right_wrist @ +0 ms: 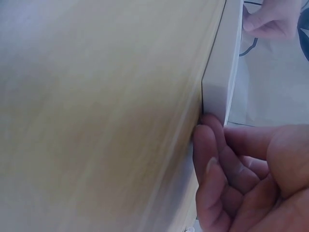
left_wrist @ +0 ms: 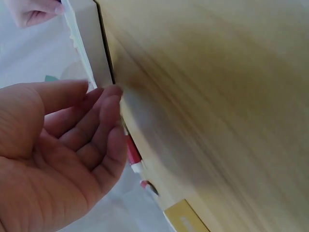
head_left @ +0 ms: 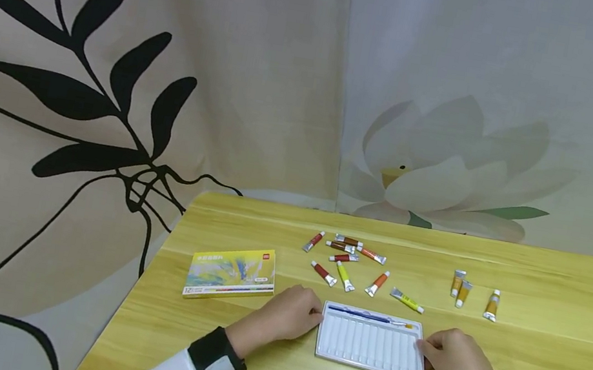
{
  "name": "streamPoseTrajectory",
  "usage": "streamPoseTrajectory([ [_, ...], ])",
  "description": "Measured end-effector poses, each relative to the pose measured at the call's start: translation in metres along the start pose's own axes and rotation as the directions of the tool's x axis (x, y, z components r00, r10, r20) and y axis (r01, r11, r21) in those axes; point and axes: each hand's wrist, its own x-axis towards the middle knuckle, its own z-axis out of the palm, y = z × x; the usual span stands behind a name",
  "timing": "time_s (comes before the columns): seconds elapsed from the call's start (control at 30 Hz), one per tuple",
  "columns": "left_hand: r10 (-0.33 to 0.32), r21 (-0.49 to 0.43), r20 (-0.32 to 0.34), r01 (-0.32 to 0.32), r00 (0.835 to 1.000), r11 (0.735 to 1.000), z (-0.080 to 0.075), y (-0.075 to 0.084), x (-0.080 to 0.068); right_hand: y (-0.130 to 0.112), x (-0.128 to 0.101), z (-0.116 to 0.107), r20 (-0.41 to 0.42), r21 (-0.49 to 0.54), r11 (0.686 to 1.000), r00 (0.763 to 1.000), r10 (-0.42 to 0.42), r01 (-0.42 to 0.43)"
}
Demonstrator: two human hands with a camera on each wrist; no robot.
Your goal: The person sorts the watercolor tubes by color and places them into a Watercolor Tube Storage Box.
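A white slotted tray (head_left: pixel 370 349) lies flat on the wooden table (head_left: pixel 538 356), with a blue brush (head_left: pixel 363 315) in its far groove. My left hand (head_left: pixel 293 315) holds the tray's left end (left_wrist: pixel 104 72): the thumb is on one side of the rim and the fingertips (left_wrist: pixel 115 94) on the other. At the tray's right end (right_wrist: pixel 219 87) my right hand (head_left: pixel 452 360) holds on the same way, its curled fingers (right_wrist: pixel 208 145) against the corner. Beyond the tray, several paint tubes (head_left: pixel 344 265) lie scattered.
A yellow paint box (head_left: pixel 231 272) lies flat to the left of the tray. Three ochre tubes (head_left: pixel 464 291) lie at the right, and a yellow tube (head_left: pixel 407 300) lies just past the tray. A printed curtain hangs behind the table.
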Motion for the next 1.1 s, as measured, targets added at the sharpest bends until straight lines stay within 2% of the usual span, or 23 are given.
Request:
streamPoseTrajectory([
  [0.1,0.017,0.003,-0.035,-0.017,0.999,1.000,-0.003,0.000,0.003,0.000,-0.001,0.000,-0.001,0.002,1.000,1.000,0.001,-0.001],
  [0.17,0.049,0.044,-0.088,-0.046,0.995,0.998,-0.006,0.000,0.007,0.000,-0.002,0.000,-0.002,0.002,1.000,1.000,-0.002,0.002],
  [0.27,0.120,0.151,-0.181,-0.093,0.976,0.984,-0.011,-0.003,0.017,0.000,-0.002,-0.001,-0.006,0.002,1.000,1.000,-0.007,0.007],
  [0.37,0.188,0.284,-0.232,-0.119,0.954,0.951,-0.014,-0.009,0.028,0.000,-0.002,-0.002,-0.011,0.002,1.000,1.000,-0.018,0.018],
  [0.43,0.219,0.371,-0.225,-0.124,0.949,0.920,-0.016,-0.012,0.034,0.000,-0.002,-0.002,-0.009,0.004,1.000,1.000,-0.017,0.017],
  [0.53,0.246,0.487,-0.185,-0.128,0.952,0.864,-0.018,-0.016,0.042,-0.001,-0.002,-0.001,-0.006,-0.003,1.000,1.000,-0.021,0.021],
  [0.67,0.272,0.575,-0.139,-0.146,0.952,0.805,-0.019,-0.018,0.049,-0.001,-0.001,-0.001,-0.007,-0.014,1.000,1.000,-0.020,0.020],
  [0.77,0.288,0.599,-0.131,-0.156,0.948,0.785,-0.020,-0.019,0.053,-0.002,-0.001,-0.001,-0.010,-0.014,1.000,1.000,-0.016,0.016],
  [0.97,0.293,0.601,-0.105,-0.174,0.950,0.780,-0.019,-0.019,0.059,-0.002,-0.001,-0.001,-0.010,-0.006,1.000,1.000,-0.027,0.027],
  [1.1,0.309,0.636,-0.083,-0.188,0.947,0.749,-0.016,-0.021,0.066,-0.002,-0.002,0.000,-0.008,-0.001,1.000,1.000,-0.010,0.010],
])
